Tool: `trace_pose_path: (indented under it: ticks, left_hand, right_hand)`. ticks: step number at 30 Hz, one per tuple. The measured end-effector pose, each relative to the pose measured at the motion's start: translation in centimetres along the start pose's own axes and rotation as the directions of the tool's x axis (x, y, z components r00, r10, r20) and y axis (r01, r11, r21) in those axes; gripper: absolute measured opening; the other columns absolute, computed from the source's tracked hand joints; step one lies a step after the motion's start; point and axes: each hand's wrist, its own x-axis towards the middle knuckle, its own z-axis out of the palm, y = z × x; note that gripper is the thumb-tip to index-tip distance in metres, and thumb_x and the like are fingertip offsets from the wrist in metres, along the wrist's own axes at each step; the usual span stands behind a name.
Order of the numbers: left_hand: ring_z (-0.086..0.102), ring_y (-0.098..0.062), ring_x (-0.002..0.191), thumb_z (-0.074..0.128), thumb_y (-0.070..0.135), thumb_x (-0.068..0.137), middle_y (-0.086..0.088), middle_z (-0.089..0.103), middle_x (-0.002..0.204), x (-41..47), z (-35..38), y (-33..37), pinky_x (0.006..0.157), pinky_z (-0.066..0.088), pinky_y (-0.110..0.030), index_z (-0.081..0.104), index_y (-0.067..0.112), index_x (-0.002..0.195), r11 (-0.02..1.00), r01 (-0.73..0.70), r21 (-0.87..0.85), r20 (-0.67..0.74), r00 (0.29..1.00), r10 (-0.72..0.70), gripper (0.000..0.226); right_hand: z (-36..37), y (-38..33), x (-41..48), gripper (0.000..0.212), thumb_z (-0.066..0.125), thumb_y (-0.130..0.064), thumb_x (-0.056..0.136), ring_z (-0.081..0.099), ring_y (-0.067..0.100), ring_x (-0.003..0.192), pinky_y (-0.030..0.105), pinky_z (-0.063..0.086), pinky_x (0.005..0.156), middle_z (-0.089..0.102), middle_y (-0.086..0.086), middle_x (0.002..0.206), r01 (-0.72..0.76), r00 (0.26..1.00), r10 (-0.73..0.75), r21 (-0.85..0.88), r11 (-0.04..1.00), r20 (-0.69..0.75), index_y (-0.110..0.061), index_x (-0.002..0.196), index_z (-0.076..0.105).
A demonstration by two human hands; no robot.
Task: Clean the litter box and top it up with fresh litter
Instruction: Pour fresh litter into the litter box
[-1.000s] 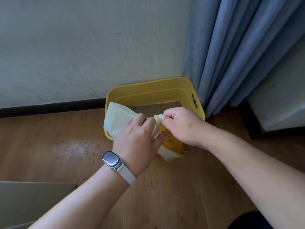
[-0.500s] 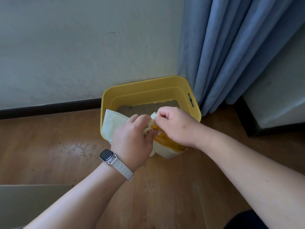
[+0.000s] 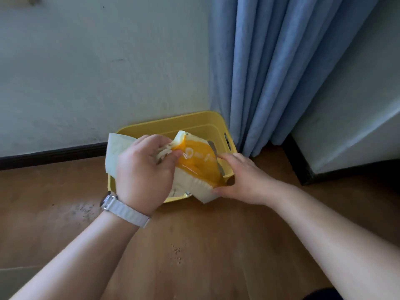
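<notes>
Over a yellow plastic litter box (image 3: 194, 123), left hand (image 3: 142, 176) fingers clench the top of a cream-and-orange plastic bag (image 3: 199, 161); right hand (image 3: 244, 180) fingers clasp its 5 o'clock corner.

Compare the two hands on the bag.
The left hand pinches the upper end of the bag in tightly curled fingers; the right hand grips its lower corner with fingers spread wider. The left wrist bears a watch; the right wrist is bare. Both hold the bag above the litter box.

Cream-and-orange litter bag (image 3: 198, 161) tilted over yellow litter box (image 3: 194, 124)
</notes>
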Motion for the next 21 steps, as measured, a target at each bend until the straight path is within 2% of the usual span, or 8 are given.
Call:
trace_pose_path:
  ticks: [3, 6, 8, 11, 13, 17, 19, 21]
  left_hand:
    - [0.057, -0.010, 0.076, 0.077, 0.027, 0.077, 0.008, 0.065, 0.080, 0.7, 0.0, 1.3, 0.069, 0.044, -0.023, 0.070, 0.018, 0.087, 0.996, 0.048, -0.073, -0.019, 0.999, -0.050, 0.015]
    - [0.056, -0.005, 0.070, 0.079, 0.026, 0.078, 0.015, 0.062, 0.076, 1.4, 0.4, 2.4, 0.066, 0.044, -0.019, 0.065, 0.026, 0.083, 0.987, 0.094, -0.131, -0.038, 0.994, -0.100, 0.014]
    - [0.057, -0.002, 0.070, 0.078, 0.026, 0.078, 0.016, 0.062, 0.077, 1.7, 0.9, 2.9, 0.064, 0.045, -0.017, 0.066, 0.026, 0.083, 0.981, 0.112, -0.158, -0.036, 0.992, -0.119, 0.014]
    - [0.059, -0.001, 0.071, 0.077, 0.027, 0.079, 0.013, 0.065, 0.078, 2.0, 1.7, 3.0, 0.062, 0.046, -0.018, 0.069, 0.022, 0.087, 0.972, 0.147, -0.184, -0.019, 0.988, -0.153, 0.012]
    - [0.059, -0.001, 0.070, 0.077, 0.027, 0.079, 0.014, 0.065, 0.077, 2.1, 2.1, 3.0, 0.060, 0.046, -0.019, 0.069, 0.022, 0.086, 0.966, 0.167, -0.197, -0.014, 0.985, -0.173, 0.012]
    - [0.065, -0.010, 0.074, 0.077, 0.027, 0.080, 0.009, 0.068, 0.080, 2.2, 2.9, 3.1, 0.065, 0.055, -0.030, 0.070, 0.021, 0.088, 0.956, 0.189, -0.223, 0.013, 0.982, -0.191, 0.013]
    - [0.067, -0.014, 0.077, 0.078, 0.027, 0.080, 0.006, 0.070, 0.083, 2.6, 3.2, 3.3, 0.067, 0.058, -0.038, 0.072, 0.019, 0.091, 0.953, 0.198, -0.227, 0.031, 0.980, -0.196, 0.015]
    - [0.067, -0.015, 0.078, 0.078, 0.028, 0.080, 0.006, 0.069, 0.084, 3.0, 3.5, 3.6, 0.068, 0.058, -0.042, 0.071, 0.021, 0.091, 0.957, 0.193, -0.215, 0.032, 0.981, -0.191, 0.015]
  right_hand:
    - [0.3, 2.1, -0.2, 0.101, 0.072, -0.063, 0.070, 0.027, 0.018, 0.140, 0.036, 0.033, 0.111, 0.024, -0.006, 0.154, -0.078, 0.997, 0.079, 0.047, 0.996, -0.005, -0.037, 0.150, 0.015]
    - [-0.1, 3.8, -0.4, 0.089, 0.070, -0.058, 0.077, 0.044, 0.017, 0.129, 0.029, 0.042, 0.098, 0.038, -0.006, 0.147, -0.125, 0.992, 0.127, 0.103, 0.987, -0.012, -0.036, 0.148, 0.021]
    - [-0.4, 4.6, -0.3, 0.077, 0.067, -0.056, 0.081, 0.051, 0.016, 0.120, 0.026, 0.044, 0.090, 0.047, -0.006, 0.140, -0.141, 0.989, 0.144, 0.106, 0.984, -0.022, -0.034, 0.145, 0.029]
    - [-0.4, 6.0, 0.3, 0.058, 0.059, -0.056, 0.087, 0.056, 0.016, 0.109, 0.031, 0.049, 0.087, 0.056, -0.004, 0.127, -0.150, 0.987, 0.154, 0.072, 0.986, -0.049, -0.027, 0.135, 0.047]
    - [0.1, 7.1, 0.6, 0.052, 0.052, -0.057, 0.090, 0.056, 0.016, 0.106, 0.031, 0.049, 0.083, 0.058, -0.003, 0.122, -0.183, 0.983, 0.184, 0.039, 0.982, -0.027, -0.023, 0.130, 0.051]
    - [1.4, 8.7, 1.3, 0.038, 0.050, -0.048, 0.095, 0.057, 0.018, 0.103, 0.032, 0.047, 0.081, 0.058, -0.001, 0.117, -0.219, 0.976, 0.218, 0.098, 0.971, 0.024, -0.021, 0.122, 0.052]
    - [2.0, 8.6, 1.9, 0.027, 0.049, -0.042, 0.097, 0.057, 0.020, 0.096, 0.032, 0.045, 0.076, 0.059, 0.000, 0.107, -0.212, 0.976, 0.216, 0.156, 0.965, -0.014, -0.019, 0.110, 0.051]
    - [2.5, 8.1, 2.3, 0.018, 0.047, -0.038, 0.098, 0.057, 0.021, 0.089, 0.039, 0.049, 0.078, 0.059, 0.000, 0.098, -0.168, 0.981, 0.184, 0.209, 0.963, -0.060, -0.020, 0.098, 0.049]
